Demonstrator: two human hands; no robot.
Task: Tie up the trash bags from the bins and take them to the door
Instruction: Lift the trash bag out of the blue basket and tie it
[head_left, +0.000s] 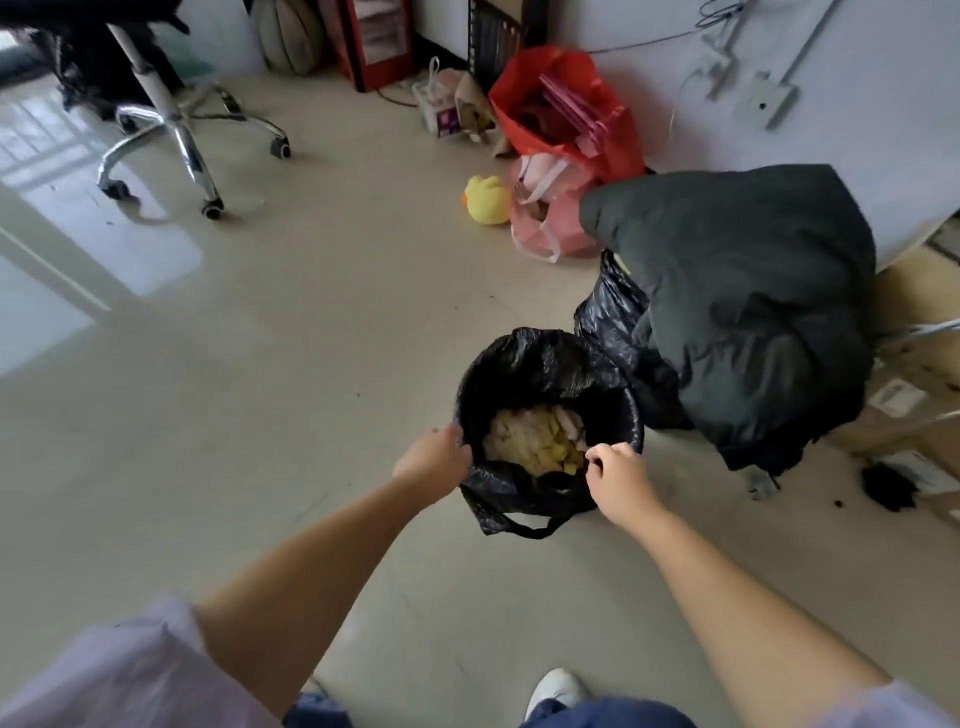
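**Hands on the liner rim: bag not yet tied**

Left hand: curled over the near-left edge of the black trash bag, fingers gripping the plastic where it folds over the bin's lip. Right hand: at the near-right edge of the same bag, thumb and forefinger pinching a bit of the liner, other fingers loosely bent. Both grips sit on opposite sides of the opening, apparently so the rim can be peeled free and drawn together for a knot.

Bag: still seated in its bin, mouth open, on the floor directly ahead of the person. A handle loop hangs over the bag's near side.

Contents: yellowish and pale scraps, low inside the bag (exact items too blurred to name).

Beyond the bag, to its right: a second black bag, partly under a dark jacket. Farther beyond the bag: a yellow duck toy, a red bag. Far left of the bag: an office chair.
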